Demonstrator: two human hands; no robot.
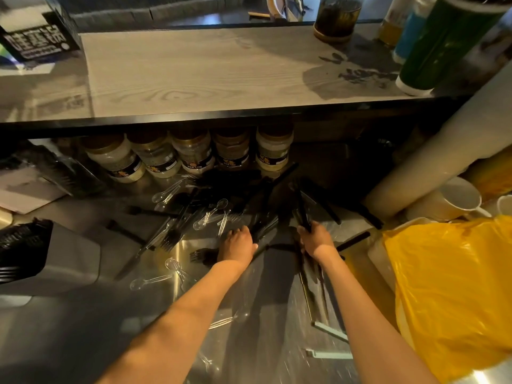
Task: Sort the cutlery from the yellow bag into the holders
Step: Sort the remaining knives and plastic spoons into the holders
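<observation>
Two hands work in the cutlery pile on the steel counter [249,342]. The right hand [314,241] holds a bunch of black utensils [300,209], fingers closed round the handles, ends pointing away from the body. The left hand [238,245] lies on the pile beside another cluster of black pieces [264,227]; whether it grips them or only touches them I cannot tell.

Loose black forks [169,239] and clear plastic spoons [210,214] lie scattered across the counter, below a row of jars [194,153]. The yellow bag [454,286] sits slumped at the right, apart from the pile. A grey holder [55,256] with black cutlery stands at far left.

Step, as judged: gathering like pieces by type, nothing yet carried over. Next move likely calls for squaring the right-hand bunch, then reaching left across the pile to the holder.
</observation>
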